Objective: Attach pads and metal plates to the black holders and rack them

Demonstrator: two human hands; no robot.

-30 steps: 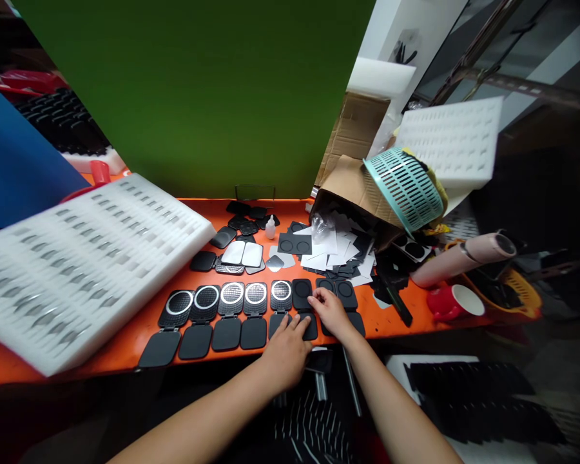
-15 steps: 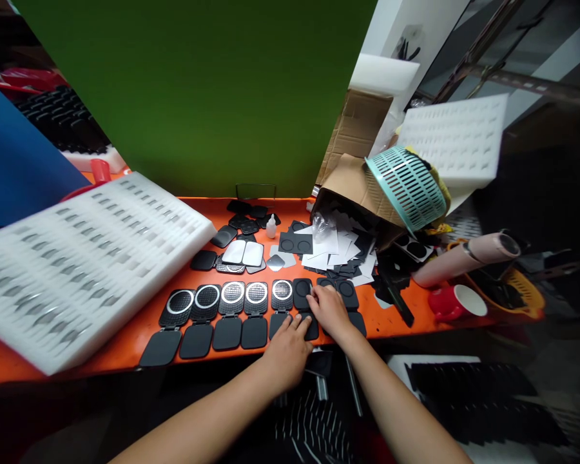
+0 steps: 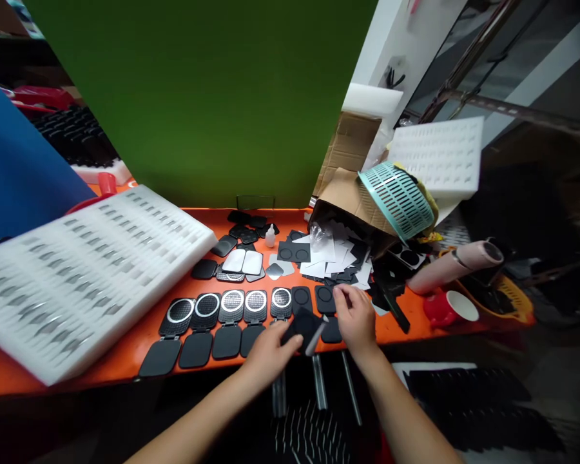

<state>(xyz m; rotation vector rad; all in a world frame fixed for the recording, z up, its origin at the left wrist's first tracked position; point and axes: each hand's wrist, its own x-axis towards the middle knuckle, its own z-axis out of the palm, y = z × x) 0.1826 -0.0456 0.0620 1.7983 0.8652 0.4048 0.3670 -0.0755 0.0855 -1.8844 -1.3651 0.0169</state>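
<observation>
a black sheet [image 3: 305,327] was held left of the red mug [image 3: 435,310]
the left hand [image 3: 269,351] pinched its edge; the right hand [image 3: 357,319], nearer the mug, was curled, its hold unclear.

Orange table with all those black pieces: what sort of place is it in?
Probably a small assembly workshop, judging by the row of matching black hinged pieces, the slotted white foam tray and the heap of black and white sheets.
</observation>
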